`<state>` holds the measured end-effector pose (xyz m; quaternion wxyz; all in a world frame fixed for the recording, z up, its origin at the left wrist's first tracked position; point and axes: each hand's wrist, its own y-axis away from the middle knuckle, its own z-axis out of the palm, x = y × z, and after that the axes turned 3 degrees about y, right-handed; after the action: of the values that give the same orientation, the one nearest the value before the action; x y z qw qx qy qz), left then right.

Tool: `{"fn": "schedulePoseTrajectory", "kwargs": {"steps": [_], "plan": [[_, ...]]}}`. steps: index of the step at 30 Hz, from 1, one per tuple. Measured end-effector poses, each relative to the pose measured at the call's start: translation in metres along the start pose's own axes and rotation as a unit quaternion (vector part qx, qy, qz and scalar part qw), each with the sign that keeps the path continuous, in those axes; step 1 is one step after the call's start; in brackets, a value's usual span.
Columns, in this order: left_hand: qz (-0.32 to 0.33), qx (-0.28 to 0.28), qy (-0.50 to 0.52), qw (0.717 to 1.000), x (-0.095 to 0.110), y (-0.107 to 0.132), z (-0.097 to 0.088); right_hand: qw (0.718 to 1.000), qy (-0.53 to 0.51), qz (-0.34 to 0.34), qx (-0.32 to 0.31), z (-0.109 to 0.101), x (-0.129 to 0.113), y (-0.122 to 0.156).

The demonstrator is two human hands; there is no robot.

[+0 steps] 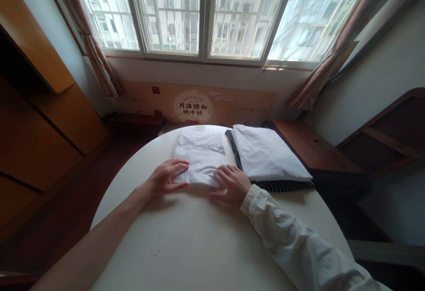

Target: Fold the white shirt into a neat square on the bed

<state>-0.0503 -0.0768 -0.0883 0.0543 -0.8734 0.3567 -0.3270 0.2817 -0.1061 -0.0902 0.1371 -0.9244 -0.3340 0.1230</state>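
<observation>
A folded white garment lies flat on a round white table, with small creases along its near edge. At its near left corner rests my left hand, fingers over the cloth and thumb spread apart near the front edge. My right hand touches the near right corner with bent fingers, its thumb held apart below the edge. Neither hand visibly grips the fabric. Beside my right hand is a larger folded white garment, lying on a folded black garment with white stripes.
A brown wooden bench or low table stands beyond the table on the right. Wooden cabinets line the left side. Ahead is a barred window between tied curtains, above a printed banner.
</observation>
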Motion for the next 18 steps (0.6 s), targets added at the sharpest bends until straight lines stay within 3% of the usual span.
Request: {"fn": "schedulePoseTrajectory", "kwargs": {"steps": [5, 13, 18], "plan": [[0.0, -0.03, -0.009, 1.0, 0.005, -0.001, 0.002, 1.0, -0.011, 0.007, 0.024, 0.007, 0.004, 0.008], [0.087, -0.078, -0.084, 0.99, -0.005, -0.001, 0.002, 0.996, -0.076, -0.008, 0.035, 0.0, 0.026, 0.013], [0.108, -0.058, -0.107, 0.987, -0.005, 0.001, 0.001, 0.986, -0.057, -0.093, 0.128, 0.007, 0.036, 0.014]]}}
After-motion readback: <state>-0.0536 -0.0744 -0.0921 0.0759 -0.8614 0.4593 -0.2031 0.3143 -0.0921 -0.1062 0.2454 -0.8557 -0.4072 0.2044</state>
